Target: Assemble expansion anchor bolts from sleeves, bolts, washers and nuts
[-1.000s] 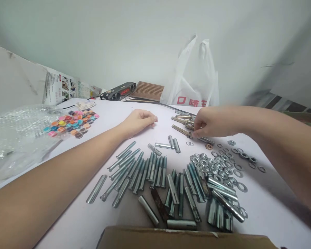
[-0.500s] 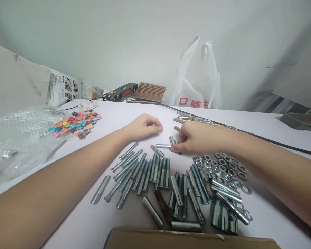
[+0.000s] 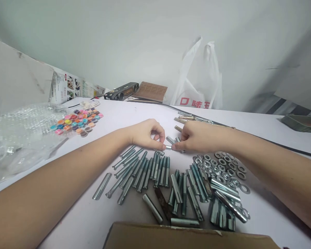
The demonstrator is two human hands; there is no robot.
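Note:
A small shiny metal sleeve (image 3: 168, 147) lies level between my two hands. My left hand (image 3: 149, 133) pinches its left end with thumb and finger, and my right hand (image 3: 191, 136) grips the right end, so only the middle shows. Two more sleeves (image 3: 170, 139) lie just behind it, partly covered by my right fingers. Under my left thumb, another metal piece (image 3: 160, 152) rests on the table. Several flared-end bolts (image 3: 145, 169) are laid out in front of the hands, with slotted metal sleeves (image 3: 176, 188) nearer me.
Washers and nuts (image 3: 224, 166) are heaped beneath my right forearm. A cardboard box edge (image 3: 189, 235) fills the front. At left lie coloured discs (image 3: 77, 121) and clear plastic wrap (image 3: 23, 135). Thin metal rods (image 3: 194, 118), a black cable (image 3: 272, 141) and a white bag (image 3: 197, 83) sit behind.
My left hand has moved right and down and now pinches the left end of the sleeve in my right hand. My right hand has hardly shifted.

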